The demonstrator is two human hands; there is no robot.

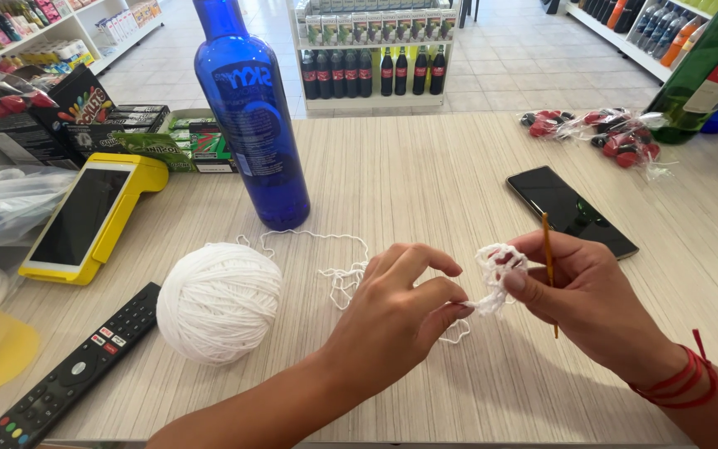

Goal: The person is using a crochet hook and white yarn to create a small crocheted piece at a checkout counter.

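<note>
While my left hand [396,312] pinches the tail of the white crochet piece [499,270], my right hand [587,295] clamps that piece and the thin orange crochet hook [548,254] just above the worktop [425,175]. Loose yarn runs left to the white yarn ball [218,302]. Behind stands a tall blue bottle [251,116] with a darker blue label; far left, flat green packets [184,145] beside a yellow card terminal [93,218]. Red-and-black wrapped sweets [617,133] lie far right, near a black phone [571,210]
</note>
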